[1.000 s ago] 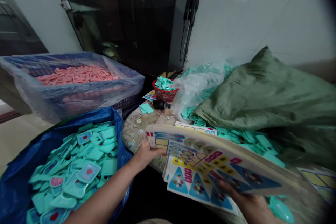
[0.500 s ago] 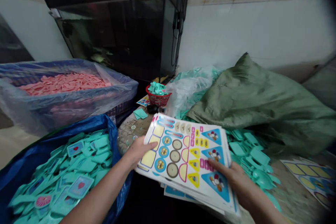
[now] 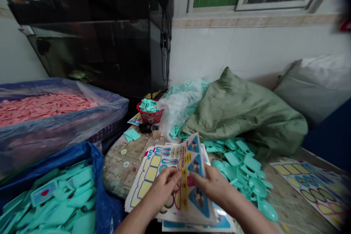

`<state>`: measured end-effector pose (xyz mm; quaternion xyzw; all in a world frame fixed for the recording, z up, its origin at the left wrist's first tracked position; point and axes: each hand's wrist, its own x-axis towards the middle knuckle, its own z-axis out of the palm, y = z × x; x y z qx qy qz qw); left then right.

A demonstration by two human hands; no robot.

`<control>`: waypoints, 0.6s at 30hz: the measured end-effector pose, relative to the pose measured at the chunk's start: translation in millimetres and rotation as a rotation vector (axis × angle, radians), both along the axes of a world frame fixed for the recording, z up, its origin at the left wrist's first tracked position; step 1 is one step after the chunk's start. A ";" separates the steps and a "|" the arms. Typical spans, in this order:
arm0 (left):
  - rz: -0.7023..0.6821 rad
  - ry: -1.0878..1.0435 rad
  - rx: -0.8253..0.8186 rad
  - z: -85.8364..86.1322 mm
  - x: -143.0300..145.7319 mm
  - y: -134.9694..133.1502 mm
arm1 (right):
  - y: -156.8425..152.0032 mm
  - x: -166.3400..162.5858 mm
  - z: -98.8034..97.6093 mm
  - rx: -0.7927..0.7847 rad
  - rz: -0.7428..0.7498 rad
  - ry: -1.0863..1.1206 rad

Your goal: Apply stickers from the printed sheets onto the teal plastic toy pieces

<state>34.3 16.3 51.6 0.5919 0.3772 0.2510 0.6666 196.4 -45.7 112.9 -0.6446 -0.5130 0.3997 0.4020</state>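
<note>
A stack of printed sticker sheets (image 3: 149, 170) lies in front of me on the table's near edge, with yellow panels, blue thermometers and circles on it. My right hand (image 3: 212, 184) grips the right side of the top sheet, thumb on the printed face. That side, with blue triangles and yellow labels, is bent upward. Curled fingers of my left hand (image 3: 168, 186) press together at the bend near the sheet's middle; the fingertips are partly hidden. Right of the stack lie turquoise plastic toy pieces (image 3: 246, 168), some spoon-shaped.
A blue-lined bag (image 3: 94, 175) of turquoise pieces stands at left, behind it a plastic-lined crate (image 3: 115, 108) of pink pieces. A red basket (image 3: 152, 117), a green sack (image 3: 233, 106) and a dark fish tank (image 3: 95, 58) are farther back. More sticker sheets (image 3: 309, 186) lie at right.
The stack has come down toward the table. My hands have moved closer together, and the right side of the top sheet is now bent up. The view has swung right and upward.
</note>
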 end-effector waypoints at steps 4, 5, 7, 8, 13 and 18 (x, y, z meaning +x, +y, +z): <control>-0.046 -0.243 -0.270 7.6 -6.5 7.6 | 2.9 -36.7 -5.0 0.206 0.039 -0.317; -0.055 -0.284 -0.331 10.3 -11.2 10.8 | 2.7 -45.7 -9.1 0.212 0.036 -0.356; -0.091 -0.388 -0.428 16.5 -19.3 16.0 | 2.3 -62.4 -19.9 0.158 0.042 -0.423; -0.110 -0.435 -0.463 19.7 -22.0 17.4 | 2.4 -69.9 -26.4 0.116 0.051 -0.449; 0.111 -0.364 -0.544 21.3 -24.7 17.5 | 2.7 -89.9 -57.1 0.146 0.132 -0.517; 0.260 -0.408 -0.487 4.8 -30.2 15.9 | 0.9 -72.3 -75.1 0.209 0.285 -0.377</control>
